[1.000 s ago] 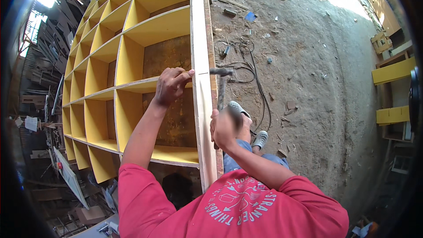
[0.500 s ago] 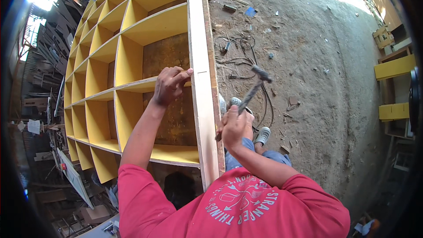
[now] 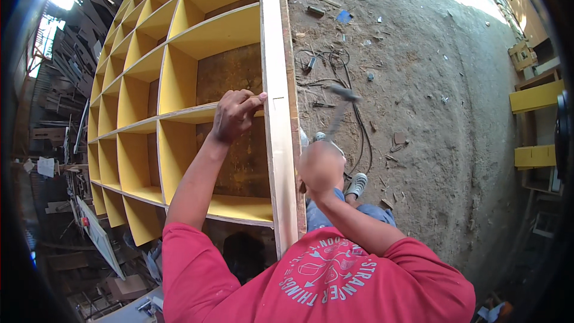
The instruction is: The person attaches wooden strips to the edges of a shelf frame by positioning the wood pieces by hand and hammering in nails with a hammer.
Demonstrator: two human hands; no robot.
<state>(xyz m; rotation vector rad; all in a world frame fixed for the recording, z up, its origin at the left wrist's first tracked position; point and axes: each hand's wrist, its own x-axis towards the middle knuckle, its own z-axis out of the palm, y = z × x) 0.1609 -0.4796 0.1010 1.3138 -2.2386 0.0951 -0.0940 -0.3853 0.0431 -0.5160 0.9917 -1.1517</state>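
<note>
Hammering at the edge of a yellow shelf unit

Far left of our hands we see stacked boards (image 3: pixel 66 72); then the yellow shelf unit (image 3: pixel 179 72), where our left hand (image 3: pixel 234 113) pinches fingertips against the pale front strip (image 3: pixel 276 113) at a shelf edge, what it grips too small to tell. Right of the strip, our right hand (image 3: pixel 321 164) is closed round a blurred hammer (image 3: pixel 341 107), raised over a black cable (image 3: pixel 335 63) on dirt. Far right stand yellow blocks (image 3: pixel 535 96).
</note>
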